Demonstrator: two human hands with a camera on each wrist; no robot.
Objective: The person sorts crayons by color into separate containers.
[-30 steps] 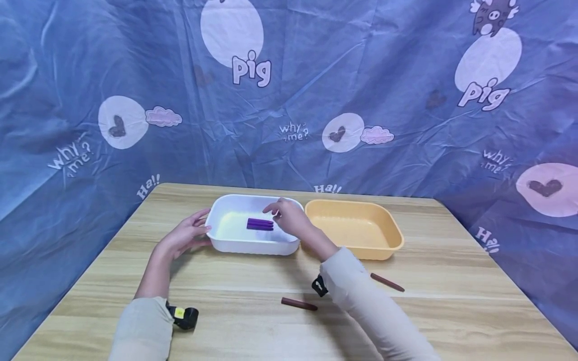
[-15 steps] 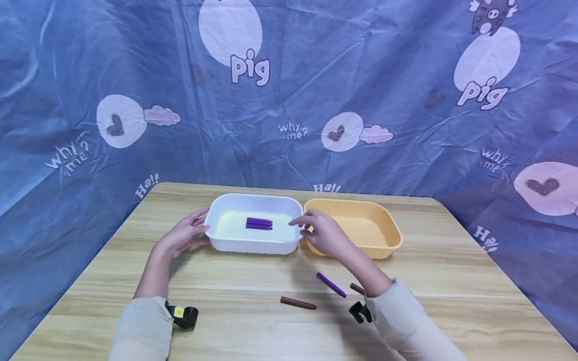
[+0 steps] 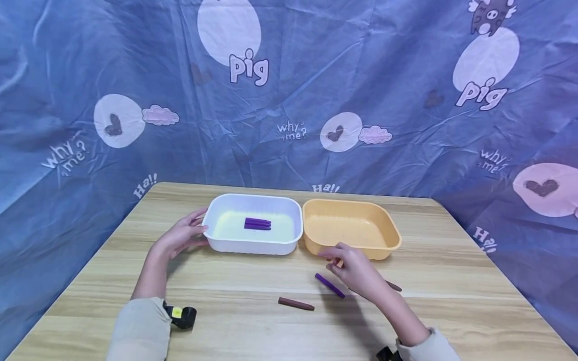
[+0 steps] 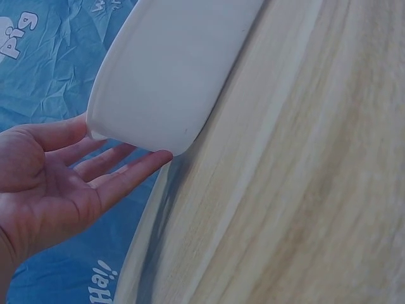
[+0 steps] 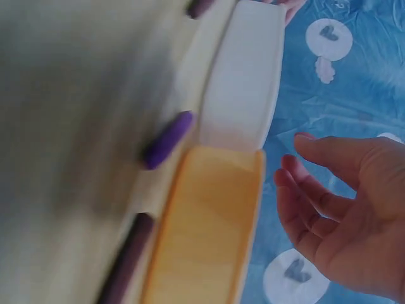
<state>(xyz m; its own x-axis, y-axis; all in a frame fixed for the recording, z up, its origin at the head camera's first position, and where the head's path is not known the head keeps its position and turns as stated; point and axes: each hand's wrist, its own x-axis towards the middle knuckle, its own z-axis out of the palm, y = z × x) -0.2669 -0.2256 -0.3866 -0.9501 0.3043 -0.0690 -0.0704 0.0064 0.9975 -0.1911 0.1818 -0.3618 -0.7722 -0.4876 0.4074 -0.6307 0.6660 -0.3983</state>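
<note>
At the left end of the white bin (image 3: 253, 246), my left hand (image 3: 182, 234) touches the rim with its thumb and the outer end wall with extended fingers. Side by side inside that bin lie purple crayons (image 3: 258, 224). My right hand (image 3: 354, 268) hovers over the table in front of the yellow bin (image 3: 352, 245). Its fingers are loosely bent and hold nothing, as the right wrist view shows. Just below its fingertips a single purple crayon (image 3: 329, 285) lies on the wood. One brown crayon (image 3: 296, 304) lies nearer the front; another brown crayon (image 3: 394, 286) is partly hidden behind the right hand.
The two bins stand side by side near the back of the wooden table (image 3: 226, 321). A blue printed cloth (image 3: 289, 90) hangs behind the table and at its sides. Dark wrist cameras (image 3: 182, 318) sit on both forearms.
My right hand has drawn back from above the white bin, rightward and toward the front, uncovering the loose purple crayon. The left hand has stayed at the white bin's end.
</note>
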